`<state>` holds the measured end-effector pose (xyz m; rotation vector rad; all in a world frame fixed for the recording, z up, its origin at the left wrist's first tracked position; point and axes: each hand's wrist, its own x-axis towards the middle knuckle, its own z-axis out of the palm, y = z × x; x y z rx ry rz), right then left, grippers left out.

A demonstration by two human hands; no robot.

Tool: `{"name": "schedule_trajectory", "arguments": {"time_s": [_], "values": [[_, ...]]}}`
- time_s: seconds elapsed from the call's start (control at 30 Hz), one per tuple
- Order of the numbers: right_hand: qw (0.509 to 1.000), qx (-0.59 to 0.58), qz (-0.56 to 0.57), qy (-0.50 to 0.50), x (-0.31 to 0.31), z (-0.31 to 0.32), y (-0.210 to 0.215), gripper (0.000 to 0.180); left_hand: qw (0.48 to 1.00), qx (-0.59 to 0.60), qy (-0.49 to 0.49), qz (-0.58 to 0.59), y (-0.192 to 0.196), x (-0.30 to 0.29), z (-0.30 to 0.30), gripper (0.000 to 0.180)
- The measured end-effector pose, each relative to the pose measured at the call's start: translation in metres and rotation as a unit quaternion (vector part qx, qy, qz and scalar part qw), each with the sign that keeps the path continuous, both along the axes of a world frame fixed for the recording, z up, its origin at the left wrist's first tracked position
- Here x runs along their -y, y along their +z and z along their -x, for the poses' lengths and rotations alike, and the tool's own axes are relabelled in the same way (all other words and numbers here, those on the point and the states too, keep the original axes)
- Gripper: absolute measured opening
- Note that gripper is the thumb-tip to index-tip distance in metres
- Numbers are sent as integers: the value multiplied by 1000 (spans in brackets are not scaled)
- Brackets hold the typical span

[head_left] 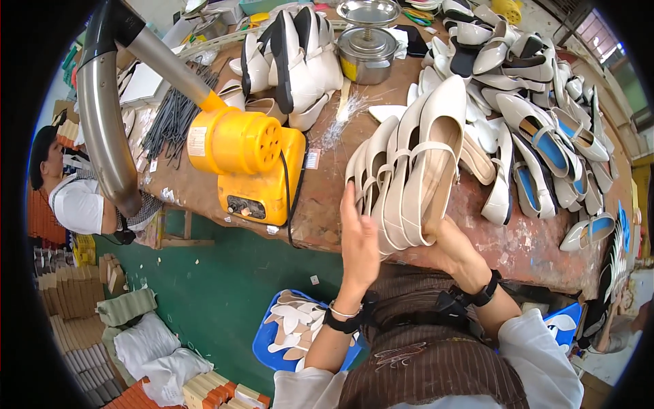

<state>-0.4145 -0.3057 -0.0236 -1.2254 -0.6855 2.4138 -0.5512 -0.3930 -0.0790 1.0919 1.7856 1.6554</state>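
Between my two hands is a row of several cream strapped flat shoes (402, 184), pressed side by side with their toes pointing up and away. My left hand (359, 238) presses against the left side of the row, its thumb raised along the outer shoe. My right hand (453, 249) cups the row at the heels on the right, its fingers partly hidden behind the shoes. The shoes are held over the near edge of the workbench (310, 204). A large heap of similar cream shoes (538, 129), some with blue insoles, covers the bench to the right.
A yellow hot-air blower (238, 150) with a black cord stands left of me, below a metal duct (109, 123). Behind are stacked shoes (293, 61), a metal pot (368, 54) and dark strips (180, 109). Below sits a blue bin of insole pieces (262, 344). Another person (85, 201) is far left.
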Motion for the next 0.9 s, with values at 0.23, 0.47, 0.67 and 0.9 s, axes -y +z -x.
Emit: {"name": "schedule_trajectory", "arguments": {"time_s": [0.23, 0.47, 0.67, 0.9], "values": [[990, -89, 87, -74, -6, -20, -13, 47, 915, 398, -59, 17, 27, 0, 29, 91], [991, -48, -100, -73, -15, -54, -36, 45, 881, 460, -109, -20, 45, -1, 56, 71], [995, -95, -31, -3, 1, -44, -5, 49, 878, 443, -148, -105, 48, 22, 83, 60], [936, -203, -76, 277, 33, -3, -56, 51, 891, 423, 76, -147, -5, 144, 70, 82]]}}
